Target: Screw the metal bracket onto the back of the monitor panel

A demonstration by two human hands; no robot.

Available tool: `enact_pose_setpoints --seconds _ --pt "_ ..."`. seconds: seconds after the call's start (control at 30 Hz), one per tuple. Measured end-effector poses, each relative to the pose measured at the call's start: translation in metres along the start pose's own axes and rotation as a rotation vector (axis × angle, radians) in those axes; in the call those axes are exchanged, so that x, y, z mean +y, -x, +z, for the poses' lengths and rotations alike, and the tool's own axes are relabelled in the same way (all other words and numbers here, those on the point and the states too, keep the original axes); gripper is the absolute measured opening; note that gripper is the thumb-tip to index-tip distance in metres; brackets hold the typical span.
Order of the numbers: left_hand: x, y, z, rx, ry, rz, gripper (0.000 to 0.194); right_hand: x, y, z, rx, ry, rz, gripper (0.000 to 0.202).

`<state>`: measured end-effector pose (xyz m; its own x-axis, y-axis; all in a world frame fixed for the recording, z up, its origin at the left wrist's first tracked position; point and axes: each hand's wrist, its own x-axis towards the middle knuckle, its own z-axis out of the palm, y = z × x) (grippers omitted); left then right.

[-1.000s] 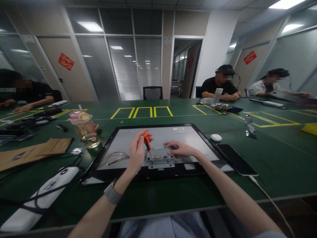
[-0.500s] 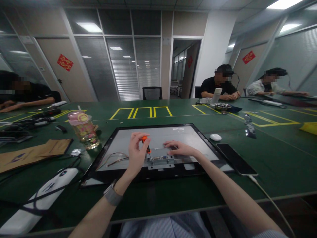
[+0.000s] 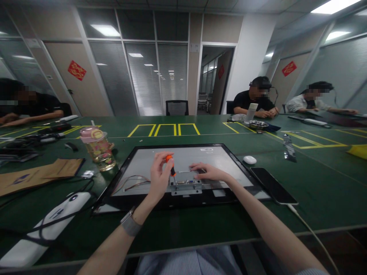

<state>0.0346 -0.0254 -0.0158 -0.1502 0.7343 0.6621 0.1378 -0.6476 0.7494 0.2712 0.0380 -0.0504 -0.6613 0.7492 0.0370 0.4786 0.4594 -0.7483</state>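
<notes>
A flat display panel (image 3: 206, 158) with a black frame lies on the green table in front of me. Near its front edge sits a metal bracket (image 3: 186, 191) with a row of connectors. My left hand (image 3: 159, 173) grips an orange and black screwdriver (image 3: 171, 165), held nearly upright with its tip down at the left end of the bracket. My right hand (image 3: 210, 172) rests with fingers stretched out over the back of the bracket; what lies under the palm is hidden. Thin cables (image 3: 134, 181) run across the panel at the left.
To the left stand a drink cup (image 3: 97, 151), a paper bag (image 3: 60, 170) and a white power strip (image 3: 48, 227) with black cords. A phone (image 3: 273, 185) on a cable and a white earbud case (image 3: 249, 160) lie right. Several people sit across the table.
The screwdriver stands slightly more upright, and my left hand has shifted a little with it. My right hand keeps its place on the bracket. The whole view has moved slightly.
</notes>
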Motion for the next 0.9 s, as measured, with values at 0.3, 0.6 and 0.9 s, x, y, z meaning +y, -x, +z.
enact_pose_setpoints --seconds 0.3,0.6,0.9 --pt "-0.0031 -0.0008 0.0006 0.052 -0.027 0.002 0.017 0.0059 -0.0023 0.0005 -0.001 0.000 -0.035 0.054" --pt "0.0009 -0.0006 -0.0001 0.085 -0.055 -0.004 0.023 0.0077 -0.0018 0.0002 0.004 0.004 -0.045 0.053" --pt "-0.0002 -0.0019 -0.0001 0.148 -0.024 0.040 0.014 0.0076 -0.0013 -0.0002 0.002 0.006 -0.038 0.050"
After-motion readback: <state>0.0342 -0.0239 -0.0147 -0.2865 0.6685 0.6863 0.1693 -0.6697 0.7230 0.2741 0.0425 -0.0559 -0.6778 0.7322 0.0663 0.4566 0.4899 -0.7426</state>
